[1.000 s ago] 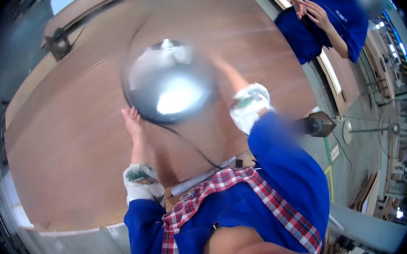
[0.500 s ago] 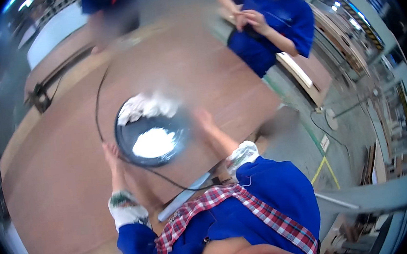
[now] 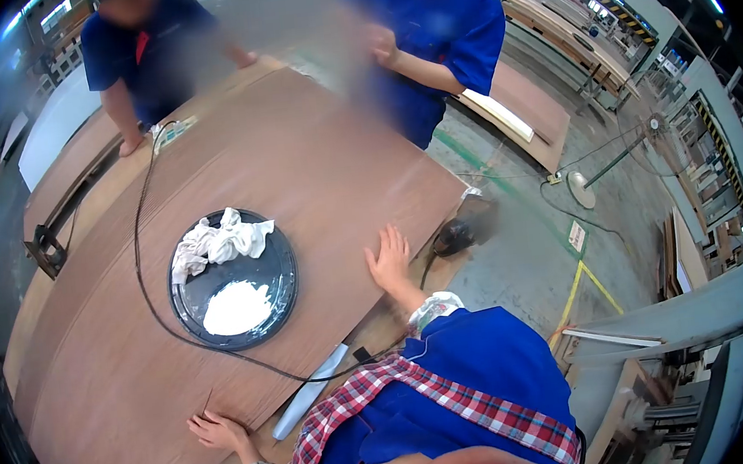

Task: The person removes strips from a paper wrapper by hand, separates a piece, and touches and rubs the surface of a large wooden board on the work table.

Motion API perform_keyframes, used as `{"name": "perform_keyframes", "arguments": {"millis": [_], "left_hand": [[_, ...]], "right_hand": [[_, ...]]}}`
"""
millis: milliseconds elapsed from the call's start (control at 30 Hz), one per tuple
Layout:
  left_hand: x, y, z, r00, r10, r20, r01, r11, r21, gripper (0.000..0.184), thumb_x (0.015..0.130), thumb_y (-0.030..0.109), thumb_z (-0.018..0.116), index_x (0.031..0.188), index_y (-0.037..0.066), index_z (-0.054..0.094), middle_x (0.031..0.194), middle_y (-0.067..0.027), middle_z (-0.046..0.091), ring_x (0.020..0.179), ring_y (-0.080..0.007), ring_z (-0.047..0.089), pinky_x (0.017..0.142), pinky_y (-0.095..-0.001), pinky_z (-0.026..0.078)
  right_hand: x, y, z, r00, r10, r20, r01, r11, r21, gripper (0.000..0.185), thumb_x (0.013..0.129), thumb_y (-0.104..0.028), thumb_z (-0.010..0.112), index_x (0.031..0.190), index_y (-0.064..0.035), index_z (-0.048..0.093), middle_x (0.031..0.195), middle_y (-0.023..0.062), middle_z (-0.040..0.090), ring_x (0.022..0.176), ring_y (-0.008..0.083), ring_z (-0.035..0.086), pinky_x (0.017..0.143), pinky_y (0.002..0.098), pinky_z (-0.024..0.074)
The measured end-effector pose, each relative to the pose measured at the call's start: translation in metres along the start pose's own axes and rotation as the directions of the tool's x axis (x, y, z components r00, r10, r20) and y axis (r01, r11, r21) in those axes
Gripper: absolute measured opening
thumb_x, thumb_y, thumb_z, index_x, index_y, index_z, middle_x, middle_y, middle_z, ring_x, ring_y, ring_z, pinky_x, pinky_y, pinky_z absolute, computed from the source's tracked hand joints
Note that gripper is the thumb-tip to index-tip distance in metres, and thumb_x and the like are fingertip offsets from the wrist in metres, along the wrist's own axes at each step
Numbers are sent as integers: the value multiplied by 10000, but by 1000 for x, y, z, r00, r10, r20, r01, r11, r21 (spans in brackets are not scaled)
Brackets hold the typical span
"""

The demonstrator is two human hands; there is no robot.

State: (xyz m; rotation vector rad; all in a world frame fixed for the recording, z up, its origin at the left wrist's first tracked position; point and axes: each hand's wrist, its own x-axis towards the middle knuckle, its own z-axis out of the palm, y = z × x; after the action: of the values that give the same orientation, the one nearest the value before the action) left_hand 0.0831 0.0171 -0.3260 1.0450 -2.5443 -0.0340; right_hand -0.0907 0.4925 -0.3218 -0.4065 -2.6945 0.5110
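Note:
A round dark tray (image 3: pixel 287 280) lies on the brown wood sheet (image 3: pixel 320 165), with a crumpled white cloth (image 3: pixel 222 239) at its upper rim and a bright white patch below it. A black cable (image 3: pixel 138 245) curves round the tray's left and lower side. My left hand (image 3: pixel 219 432) rests on the sheet below the tray, fingers apart, holding nothing. To the right of the tray, my right hand (image 3: pixel 390 261) lies spread on the sheet near its edge, also holding nothing.
Two co-workers in blue stand across the sheet, one (image 3: pixel 148 52) leaning on its far edge, the other (image 3: pixel 433 38) at its right corner. A black tool (image 3: pixel 454 237) is by my right hand. A pale blue strip (image 3: pixel 311 392) lies at the near edge.
My left hand has moved away from the tray's rim toward the near edge. My right hand has come down flat on the sheet. The view has shifted, showing more of the co-workers.

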Motion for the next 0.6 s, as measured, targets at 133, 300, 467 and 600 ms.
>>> {"name": "perform_keyframes", "arguments": {"millis": [133, 300, 467, 600], "left_hand": [[-3, 4, -21, 1000, 20, 6, -20, 998, 64, 464, 929, 372, 369, 1217, 24, 474, 1343, -176, 364, 1233, -303, 346, 995, -438, 266], [-8, 8, -19, 1000, 13, 19, -15, 995, 96, 465, 926, 384, 374, 1222, 39, 474, 1344, -170, 363, 1232, -295, 351, 992, -429, 272], [-10, 7, -15, 1000, 4, 12, -5, 995, 103, 462, 923, 386, 380, 1225, 50, 475, 1346, -163, 363, 1233, -293, 351, 991, -428, 272], [-11, 9, -21, 999, 20, 27, -22, 995, 96, 462, 921, 388, 383, 1224, 53, 475, 1342, -164, 368, 1231, -297, 352, 991, -429, 271]], "right_hand": [[3, -2, -15, 999, 19, 29, -19, 1000, -1, 592, 819, -388, 529, 1257, -13, 395, 1371, 156, 311, 1293, 306, 236, 1050, 483, 178], [4, 3, -14, 999, 21, 39, -22, 1000, 14, 587, 817, -384, 532, 1254, -17, 395, 1365, 155, 317, 1285, 308, 243, 1048, 485, 179], [5, 5, -10, 999, 10, 35, -10, 1000, 7, 583, 819, -379, 532, 1252, -15, 391, 1359, 162, 319, 1283, 317, 241, 1042, 488, 183], [3, 6, -11, 998, 12, 56, -12, 1000, -1, 582, 820, -379, 531, 1250, -14, 391, 1357, 169, 317, 1278, 324, 245, 1037, 493, 185]]}}
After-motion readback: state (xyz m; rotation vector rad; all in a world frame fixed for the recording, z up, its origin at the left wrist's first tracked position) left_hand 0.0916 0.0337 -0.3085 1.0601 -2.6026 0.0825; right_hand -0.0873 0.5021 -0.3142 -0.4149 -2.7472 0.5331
